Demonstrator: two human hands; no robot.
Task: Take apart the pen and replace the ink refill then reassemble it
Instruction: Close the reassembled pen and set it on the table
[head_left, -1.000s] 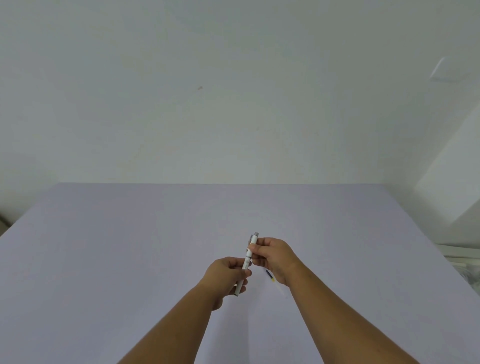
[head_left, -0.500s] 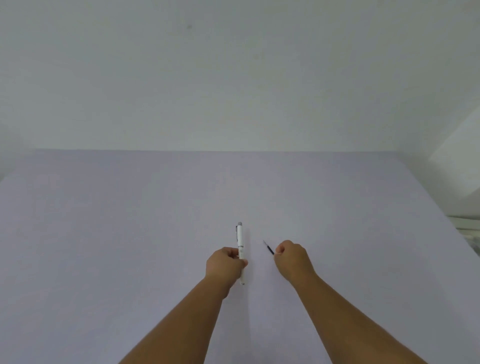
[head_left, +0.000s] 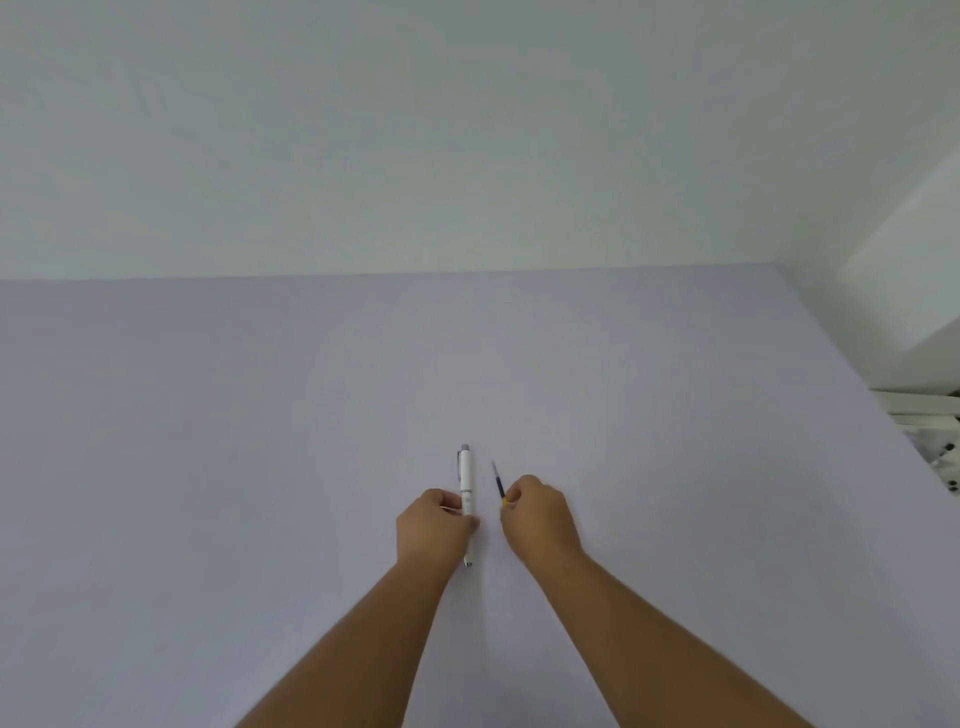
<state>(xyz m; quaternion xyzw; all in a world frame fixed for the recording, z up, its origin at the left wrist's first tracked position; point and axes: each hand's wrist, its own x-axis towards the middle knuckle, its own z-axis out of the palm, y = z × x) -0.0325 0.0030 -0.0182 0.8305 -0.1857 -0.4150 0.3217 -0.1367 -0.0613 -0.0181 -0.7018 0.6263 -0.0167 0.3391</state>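
Two bare forearms reach up from the bottom edge over the lilac table (head_left: 208, 415). The left hand (head_left: 434, 527) grips the white pen (head_left: 466, 486) at mid-barrel. Just beside it, the right hand (head_left: 537, 517) pinches a dark refill (head_left: 498, 482), its tip pointing away.

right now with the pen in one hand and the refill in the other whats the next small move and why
Probably let go of both: the white pen looks whole in the left hand, while the right hand pinches a separate dark refill beside it, both low at the table.
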